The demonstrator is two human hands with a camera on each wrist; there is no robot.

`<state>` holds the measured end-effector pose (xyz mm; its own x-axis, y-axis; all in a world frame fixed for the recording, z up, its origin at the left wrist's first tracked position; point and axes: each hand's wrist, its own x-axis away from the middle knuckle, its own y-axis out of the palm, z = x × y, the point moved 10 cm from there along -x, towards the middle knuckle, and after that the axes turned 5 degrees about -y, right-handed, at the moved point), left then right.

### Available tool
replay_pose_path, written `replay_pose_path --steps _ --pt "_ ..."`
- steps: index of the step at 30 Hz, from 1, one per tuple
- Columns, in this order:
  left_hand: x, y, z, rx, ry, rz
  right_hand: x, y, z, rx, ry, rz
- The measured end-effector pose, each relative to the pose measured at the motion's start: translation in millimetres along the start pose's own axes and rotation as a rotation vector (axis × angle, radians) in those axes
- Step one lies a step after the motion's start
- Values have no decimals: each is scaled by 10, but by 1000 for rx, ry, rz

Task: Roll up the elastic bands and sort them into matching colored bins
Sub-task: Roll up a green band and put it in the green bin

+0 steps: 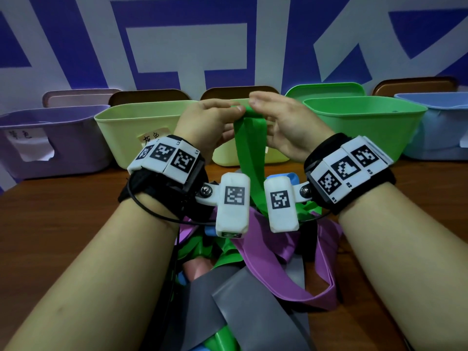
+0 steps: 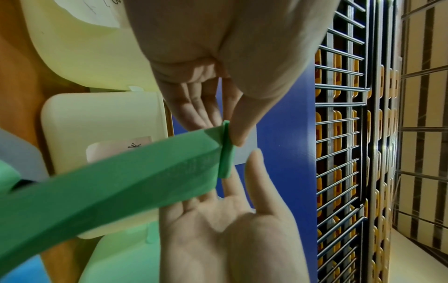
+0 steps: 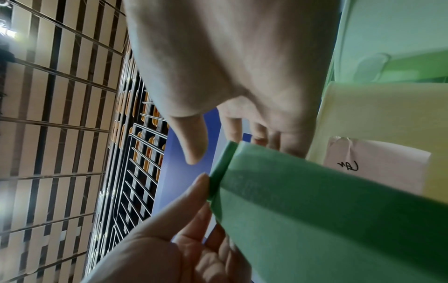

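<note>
Green elastic band (image 1: 250, 138): I am pinching its folded end at twelve o'clock between my left hand (image 1: 212, 122) and right hand (image 1: 286, 122), starting the roll; next needs tight, even turns.

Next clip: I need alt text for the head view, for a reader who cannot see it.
Both hands, left hand and right hand, pinch the top end of a green elastic band that hangs into a pile of bands on a wooden table. Behind stand purple, yellow-green, green and blue bins.
</note>
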<state>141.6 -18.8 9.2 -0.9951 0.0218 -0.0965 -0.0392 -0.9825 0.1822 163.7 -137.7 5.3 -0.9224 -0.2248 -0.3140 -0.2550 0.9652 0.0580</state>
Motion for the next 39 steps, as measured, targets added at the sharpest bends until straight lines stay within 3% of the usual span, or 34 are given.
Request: replay_pose_path --steps 6,13,19,25,29,35,39 --pt "12 29 31 -4 17 -13 -2 -56 4 48 -13 51" --pt "-36 66 -98 -118 -95 -21 -28 -92 -80 27 -79 67" --pt "-16 67 -22 -43 -10 -65 -22 -59 -84 -7 -79 68" --pt "-19 35 13 -22 23 -42 2 -44 11 9 3 51" --pt "-33 36 16 -18 37 -30 0 -63 -21 16 -26 81" --pt "-45 106 -115 -59 -92 -62 -3 -114 -71 -7 -53 108" --pt "-68 106 -142 -56 -89 -63 -4 -95 -68 -17 -48 91"
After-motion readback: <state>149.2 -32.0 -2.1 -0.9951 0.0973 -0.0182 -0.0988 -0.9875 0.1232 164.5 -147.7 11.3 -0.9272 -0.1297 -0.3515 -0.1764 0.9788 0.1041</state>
